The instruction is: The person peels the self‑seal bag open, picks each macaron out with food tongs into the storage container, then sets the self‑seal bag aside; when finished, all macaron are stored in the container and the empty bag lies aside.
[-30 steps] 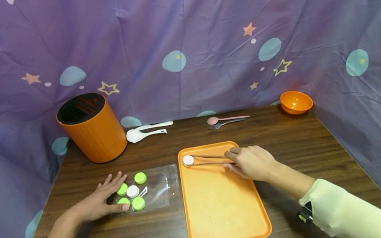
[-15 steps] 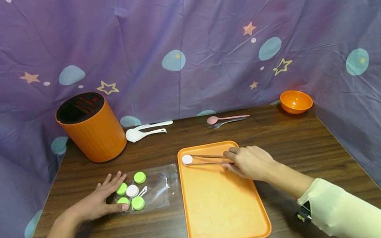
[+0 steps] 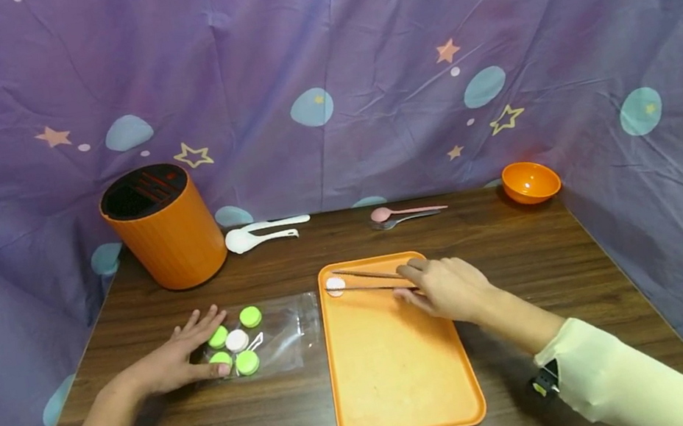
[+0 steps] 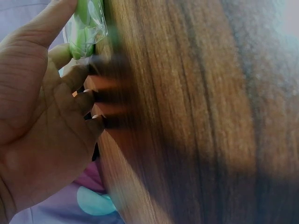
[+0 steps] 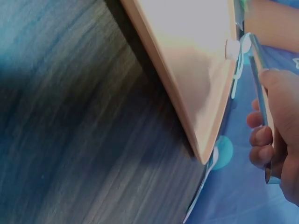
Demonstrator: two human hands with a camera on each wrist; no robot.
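My left hand (image 3: 177, 362) lies with spread fingers at the left end of a clear plastic bag (image 3: 285, 333), its thumb on one green disc. Several green round discs (image 3: 251, 317) and one white disc (image 3: 236, 340) show in the bag. In the left wrist view, the bagged green discs (image 4: 86, 32) sit between thumb and fingers. My right hand (image 3: 450, 289) grips slim metal tongs (image 3: 368, 274) over the orange tray (image 3: 401, 375). The tongs' tips are apart, and one arm crosses above a single white disc (image 3: 335, 282) in the tray's far left corner.
Along the table's back stand an orange knife block (image 3: 178, 242), white spoons (image 3: 241, 241), a pink spoon (image 3: 382, 215) with a fork (image 3: 409, 218), and an orange bowl (image 3: 531, 183). A purple curtain (image 3: 314, 38) hangs behind.
The tongs have parted from the white disc, their tips rising and shifting slightly toward the back. The disc stays on the tray. My left hand has kept its place.
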